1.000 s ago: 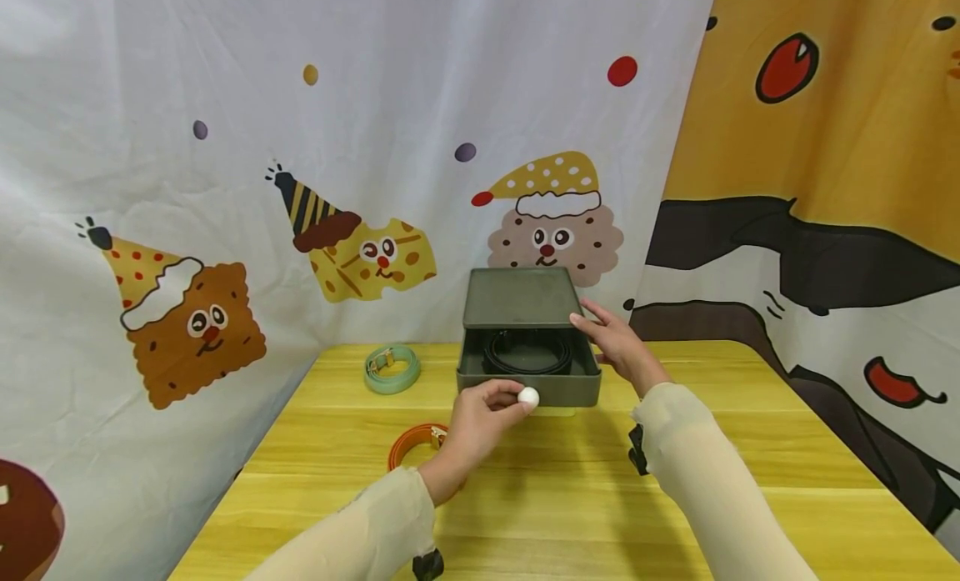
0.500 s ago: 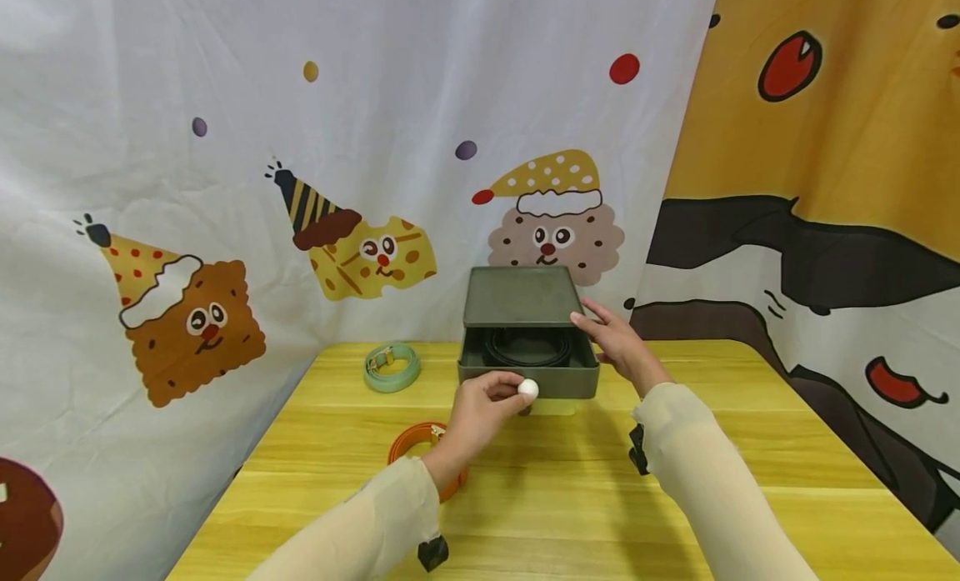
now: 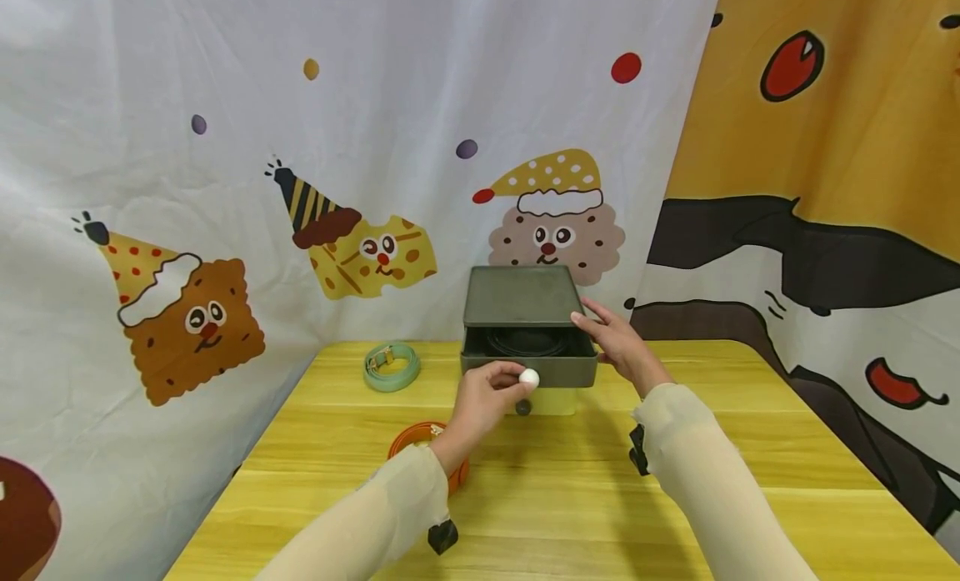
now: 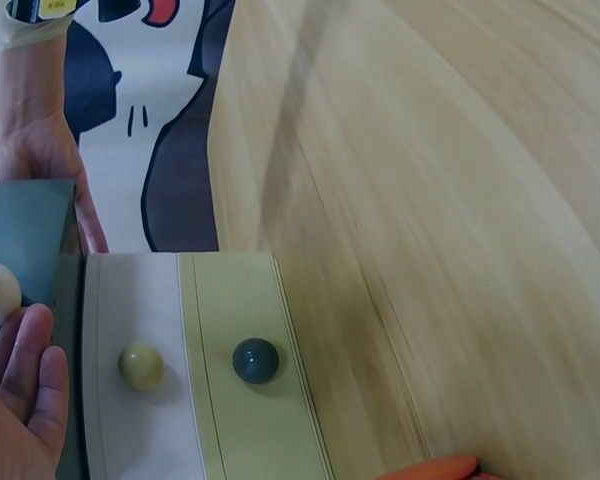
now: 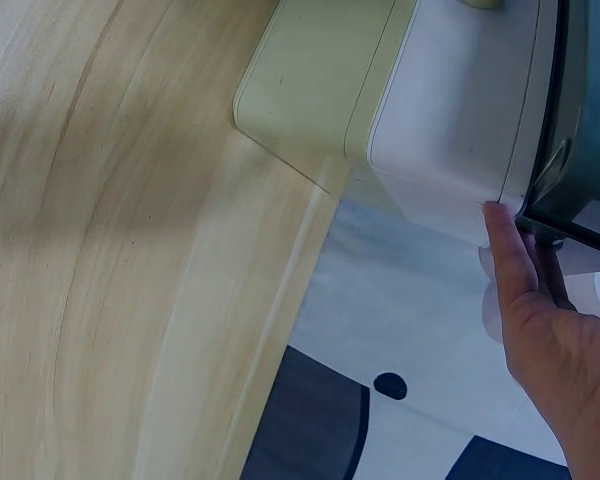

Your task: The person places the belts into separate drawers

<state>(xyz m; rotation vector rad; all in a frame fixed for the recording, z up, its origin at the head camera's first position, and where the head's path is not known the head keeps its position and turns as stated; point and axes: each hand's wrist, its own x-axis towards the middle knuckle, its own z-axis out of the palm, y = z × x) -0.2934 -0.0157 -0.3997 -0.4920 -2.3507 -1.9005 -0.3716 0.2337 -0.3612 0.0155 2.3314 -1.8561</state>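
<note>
A small stacked drawer unit with a dark grey-green top [image 3: 522, 296] stands at the back of the table. Its top drawer [image 3: 562, 371] is partly pulled out, and a coiled black belt [image 3: 527, 345] shows dimly inside. My left hand [image 3: 480, 402] pinches the drawer's round white knob [image 3: 529, 378] between thumb and fingers. Against the unit's right side lies my right hand [image 3: 618, 345], fingers fairly straight and touching the side. Below, the left wrist view shows a white drawer [image 4: 140, 430] with a pale knob [image 4: 141, 367] and a yellow-green drawer [image 4: 242, 430] with a dark knob [image 4: 255, 361].
A coiled mint-green belt [image 3: 393, 383] lies left of the unit. Nearer, an orange belt [image 3: 458, 478] is coiled on the wooden table [image 3: 570, 498], partly behind my left forearm. A printed cloth [image 3: 375, 89] hangs right behind the table.
The top drawer has slid further into the unit, my left hand moving away from me with the knob. More of the bottom drawer's front and dark knob now shows. The right hand stays put.
</note>
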